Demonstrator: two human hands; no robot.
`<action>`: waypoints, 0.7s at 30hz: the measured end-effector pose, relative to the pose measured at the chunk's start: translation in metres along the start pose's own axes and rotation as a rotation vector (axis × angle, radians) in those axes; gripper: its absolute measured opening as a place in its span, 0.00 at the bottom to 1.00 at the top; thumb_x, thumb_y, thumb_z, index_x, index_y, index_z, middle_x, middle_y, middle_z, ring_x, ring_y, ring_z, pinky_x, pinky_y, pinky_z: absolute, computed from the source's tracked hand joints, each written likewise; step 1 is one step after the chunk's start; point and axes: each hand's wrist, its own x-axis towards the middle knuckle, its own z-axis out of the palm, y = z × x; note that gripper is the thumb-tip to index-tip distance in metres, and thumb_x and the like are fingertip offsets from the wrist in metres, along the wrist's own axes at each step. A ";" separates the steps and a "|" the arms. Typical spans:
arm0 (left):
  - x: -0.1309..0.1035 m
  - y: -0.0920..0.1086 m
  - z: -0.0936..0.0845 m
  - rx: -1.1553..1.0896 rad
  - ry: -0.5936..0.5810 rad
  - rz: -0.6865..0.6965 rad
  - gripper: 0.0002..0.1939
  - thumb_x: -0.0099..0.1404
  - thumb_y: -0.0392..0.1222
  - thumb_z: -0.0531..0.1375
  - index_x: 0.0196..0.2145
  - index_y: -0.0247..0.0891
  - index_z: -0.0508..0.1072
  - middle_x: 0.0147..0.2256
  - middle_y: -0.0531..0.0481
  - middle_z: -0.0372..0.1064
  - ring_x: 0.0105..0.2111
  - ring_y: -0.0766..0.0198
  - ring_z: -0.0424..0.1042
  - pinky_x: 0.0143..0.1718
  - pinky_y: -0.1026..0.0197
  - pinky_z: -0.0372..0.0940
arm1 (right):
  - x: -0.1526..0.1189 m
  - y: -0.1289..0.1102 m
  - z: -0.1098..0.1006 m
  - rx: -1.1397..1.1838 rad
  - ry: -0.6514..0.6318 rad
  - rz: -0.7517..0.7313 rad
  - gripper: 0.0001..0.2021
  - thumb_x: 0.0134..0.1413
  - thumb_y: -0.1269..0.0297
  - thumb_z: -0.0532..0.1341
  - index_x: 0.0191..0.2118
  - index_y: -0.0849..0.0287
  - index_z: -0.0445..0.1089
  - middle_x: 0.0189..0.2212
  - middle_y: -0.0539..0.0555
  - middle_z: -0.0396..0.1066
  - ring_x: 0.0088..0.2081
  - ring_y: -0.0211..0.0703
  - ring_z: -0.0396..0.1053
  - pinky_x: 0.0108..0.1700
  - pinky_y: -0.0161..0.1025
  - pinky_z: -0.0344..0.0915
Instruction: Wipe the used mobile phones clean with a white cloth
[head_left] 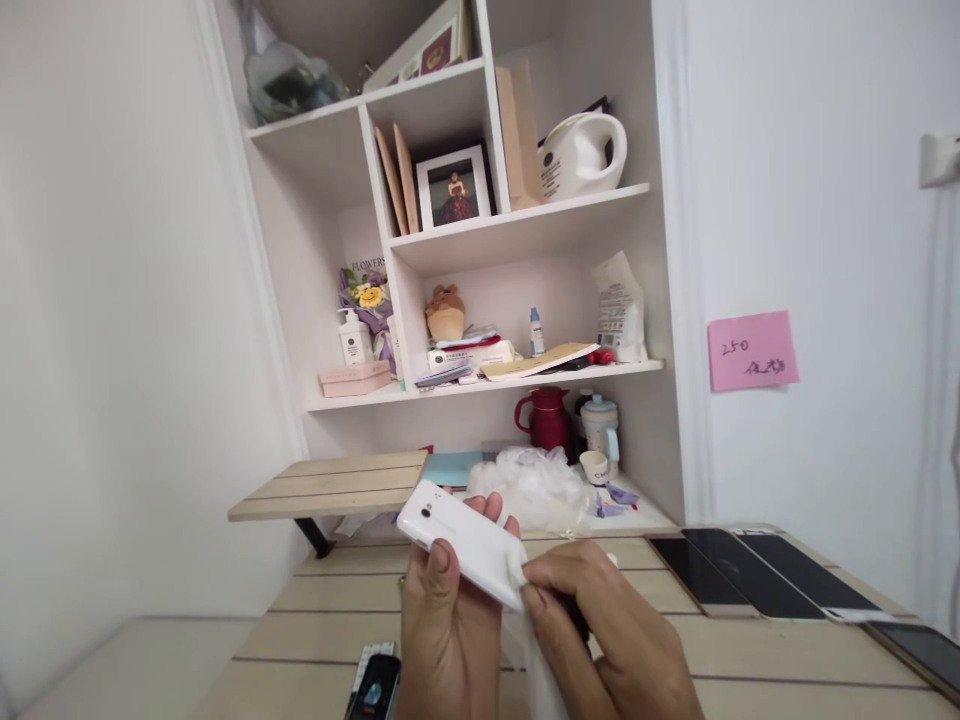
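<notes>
A white smartphone (465, 540) lies tilted in my left hand (450, 620), back side up, with its camera lens at the upper left end. My left thumb presses along its near edge and the fingers wrap behind the far edge. My right hand (600, 620) is closed in a pinch on a thin white wipe (541, 680). Part of that wipe touches the phone's lower right end, and the rest hangs down beneath my fingers. Below the left hand, a small dark phone (375, 685) rests on the slatted table, partly over a white keypad-like piece.
Several dark-screened phones (754, 572) lie on the right of the slatted table (300, 630). A raised wooden stand (330, 482) is at the left. Behind sit a clear plastic bag (532, 485), a cup (595, 467) and a red jug (549, 420) under the shelves.
</notes>
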 end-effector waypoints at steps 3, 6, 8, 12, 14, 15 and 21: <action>0.003 -0.006 -0.006 0.112 -0.034 0.147 0.24 0.59 0.46 0.67 0.53 0.42 0.71 0.52 0.38 0.73 0.56 0.47 0.68 0.58 0.45 0.62 | -0.004 -0.004 0.005 0.050 -0.009 -0.014 0.09 0.63 0.75 0.54 0.42 0.58 0.68 0.32 0.54 0.70 0.34 0.43 0.69 0.36 0.39 0.66; 0.004 -0.012 -0.012 0.186 -0.064 0.241 0.24 0.60 0.47 0.66 0.53 0.43 0.69 0.51 0.38 0.73 0.56 0.47 0.69 0.56 0.46 0.64 | -0.006 -0.003 0.006 0.043 -0.013 -0.010 0.08 0.63 0.76 0.55 0.42 0.58 0.68 0.32 0.53 0.69 0.34 0.43 0.69 0.36 0.38 0.65; 0.004 -0.014 -0.013 0.207 -0.069 0.253 0.24 0.59 0.45 0.67 0.53 0.44 0.69 0.51 0.38 0.73 0.55 0.48 0.69 0.56 0.46 0.64 | -0.005 0.001 0.005 0.014 -0.006 -0.016 0.09 0.62 0.77 0.55 0.43 0.59 0.68 0.34 0.54 0.70 0.36 0.43 0.69 0.38 0.39 0.66; 0.005 -0.011 -0.011 0.206 -0.056 0.298 0.26 0.58 0.45 0.68 0.53 0.44 0.69 0.51 0.38 0.73 0.54 0.47 0.71 0.54 0.47 0.66 | -0.001 0.009 0.001 -0.034 -0.035 -0.057 0.10 0.62 0.77 0.56 0.45 0.59 0.67 0.36 0.54 0.71 0.37 0.43 0.70 0.40 0.39 0.67; 0.006 -0.007 -0.011 0.203 -0.074 0.294 0.27 0.57 0.44 0.68 0.54 0.44 0.69 0.52 0.37 0.73 0.54 0.47 0.71 0.54 0.48 0.66 | 0.001 0.009 -0.001 -0.045 -0.063 -0.063 0.09 0.62 0.77 0.56 0.45 0.58 0.67 0.35 0.53 0.71 0.36 0.42 0.70 0.39 0.38 0.67; 0.006 -0.006 -0.011 0.202 -0.095 0.279 0.27 0.57 0.44 0.69 0.54 0.43 0.70 0.52 0.37 0.73 0.54 0.47 0.71 0.54 0.48 0.66 | 0.001 0.008 -0.002 -0.046 -0.077 -0.055 0.09 0.62 0.77 0.56 0.44 0.57 0.67 0.35 0.53 0.71 0.36 0.42 0.70 0.39 0.38 0.67; 0.001 -0.007 -0.012 0.127 -0.169 0.067 0.25 0.56 0.46 0.69 0.51 0.40 0.75 0.51 0.38 0.74 0.55 0.45 0.69 0.61 0.42 0.57 | 0.001 0.003 -0.008 0.004 -0.166 -0.009 0.08 0.62 0.76 0.56 0.42 0.57 0.68 0.33 0.52 0.69 0.34 0.41 0.70 0.36 0.36 0.67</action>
